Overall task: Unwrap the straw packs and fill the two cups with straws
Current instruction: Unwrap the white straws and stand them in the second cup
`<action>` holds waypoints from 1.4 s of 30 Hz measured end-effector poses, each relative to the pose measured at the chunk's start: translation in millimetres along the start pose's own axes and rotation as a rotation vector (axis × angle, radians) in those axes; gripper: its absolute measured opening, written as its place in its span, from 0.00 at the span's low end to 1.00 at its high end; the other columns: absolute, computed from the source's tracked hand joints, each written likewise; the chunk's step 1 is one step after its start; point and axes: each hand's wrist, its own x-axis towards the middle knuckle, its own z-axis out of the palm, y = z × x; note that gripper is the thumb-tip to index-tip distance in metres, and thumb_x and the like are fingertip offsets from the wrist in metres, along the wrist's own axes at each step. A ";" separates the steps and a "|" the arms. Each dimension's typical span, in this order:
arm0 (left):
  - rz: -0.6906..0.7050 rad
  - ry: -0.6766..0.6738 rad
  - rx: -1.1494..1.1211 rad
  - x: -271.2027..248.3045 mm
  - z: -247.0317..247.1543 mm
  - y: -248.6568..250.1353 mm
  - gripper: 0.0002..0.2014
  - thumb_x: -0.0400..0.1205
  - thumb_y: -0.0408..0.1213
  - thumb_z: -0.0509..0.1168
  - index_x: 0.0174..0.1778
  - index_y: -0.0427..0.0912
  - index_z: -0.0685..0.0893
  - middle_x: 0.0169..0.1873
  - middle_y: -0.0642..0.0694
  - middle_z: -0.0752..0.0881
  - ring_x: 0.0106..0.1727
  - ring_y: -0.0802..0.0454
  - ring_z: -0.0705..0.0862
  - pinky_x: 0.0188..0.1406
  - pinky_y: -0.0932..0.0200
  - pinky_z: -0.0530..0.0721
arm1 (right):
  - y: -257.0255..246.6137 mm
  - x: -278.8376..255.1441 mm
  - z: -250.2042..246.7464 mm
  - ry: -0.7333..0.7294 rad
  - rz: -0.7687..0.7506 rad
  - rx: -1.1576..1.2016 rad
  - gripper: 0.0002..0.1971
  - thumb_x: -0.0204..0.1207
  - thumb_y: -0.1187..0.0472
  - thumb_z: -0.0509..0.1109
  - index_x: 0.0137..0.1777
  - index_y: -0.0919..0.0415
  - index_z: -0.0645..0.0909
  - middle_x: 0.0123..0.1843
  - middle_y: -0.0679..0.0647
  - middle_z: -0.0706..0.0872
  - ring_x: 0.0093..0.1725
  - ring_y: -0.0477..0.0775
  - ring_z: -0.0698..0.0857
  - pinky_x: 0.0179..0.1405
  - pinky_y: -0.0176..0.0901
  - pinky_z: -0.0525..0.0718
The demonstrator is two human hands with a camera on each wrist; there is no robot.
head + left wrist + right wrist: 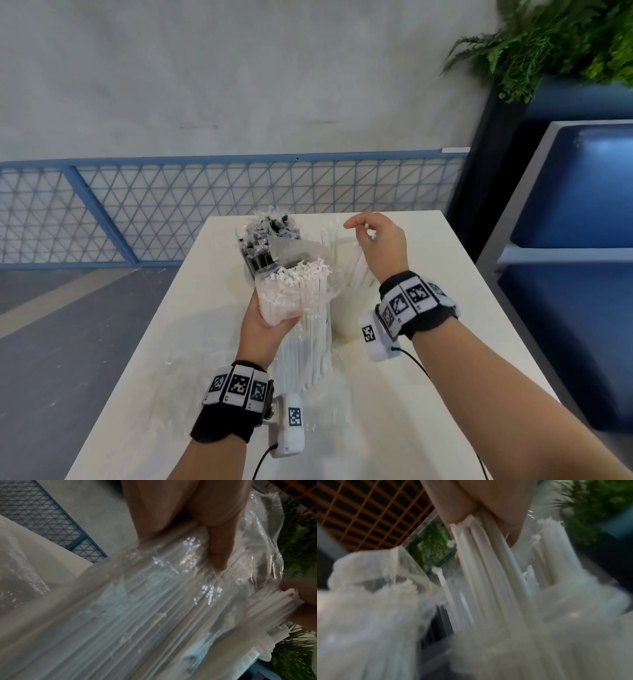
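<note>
My left hand (260, 325) grips an opened clear-plastic pack of white paper-wrapped straws (294, 294), held upright over the table; its fingers (219, 550) press on the pack's wrap (154, 601). My right hand (373, 240) is raised to the pack's right and pinches a few white straws (488, 574) by their top ends. Beneath it more white straws (356, 267) stand fanned out; their cup is hard to make out. Behind the pack stands a cup of black wrapped straws (263, 240).
The cream table (445, 359) carries crumpled clear wrap (325, 401) near my left wrist. A blue mesh railing (171, 205) runs beyond the far edge. Blue padded seats (575, 205) and a plant (548, 44) stand to the right.
</note>
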 end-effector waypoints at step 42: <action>-0.019 -0.051 0.028 -3.9 -9.7 -5.8 0.32 0.58 0.32 0.78 0.57 0.54 0.78 0.51 0.54 0.87 0.53 0.64 0.86 0.45 0.67 0.84 | -4.9 -70.3 16.9 -0.630 0.218 0.283 0.22 0.66 0.63 0.79 0.56 0.45 0.78 0.54 0.40 0.84 0.55 0.36 0.82 0.56 0.27 0.78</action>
